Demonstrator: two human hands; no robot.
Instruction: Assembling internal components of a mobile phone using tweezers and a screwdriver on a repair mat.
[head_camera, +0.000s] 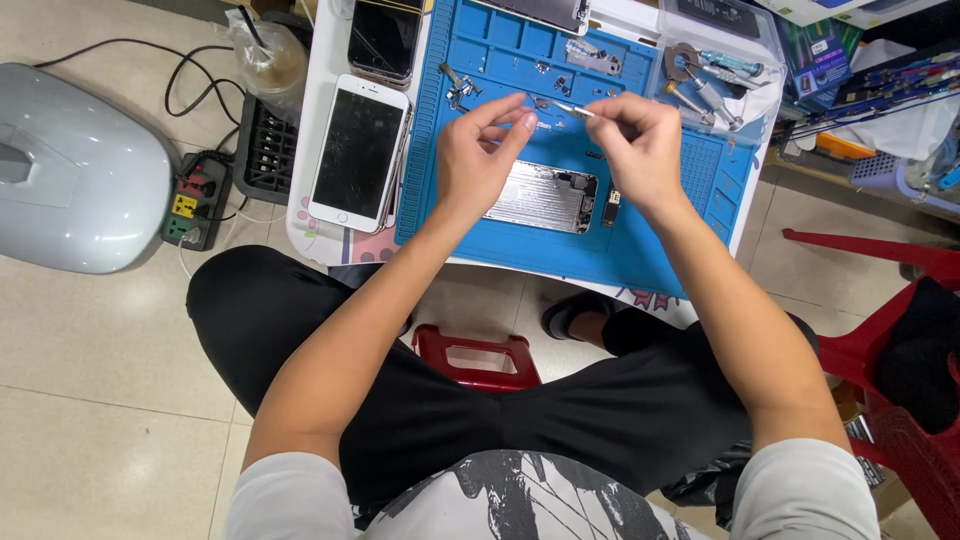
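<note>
1. The right hand (640, 150) is pinching a pair of thin metal tweezers (572, 108), its fingers clenched around the handle end; the tweezers' long axis is running from that hand up and to the left, the tip pointing toward the left hand (478, 155).
2. The left hand is hovering beside the tweezer tip, thumb and forefinger drawn together as if nipping something very small; whether a part is actually sitting between those fingers is too small to tell.
3. Both hands are hanging just above the opened phone body (543, 197), which is lying flat on the blue work mat (640, 255), its long axis running left to right. The left hand is sitting nearer its left end, the right hand nearer its right end.
4. Counting: one opened phone body, one pair of tweezers in hand, one blue mat.
5. Two whole phones are lying to the left on the white surface (325, 60): a white one (357, 152) and a dark one (384, 40).
6. Several small loose metal parts (457, 90) are sitting in the mat's upper trays; their exact number is not readable.
</note>
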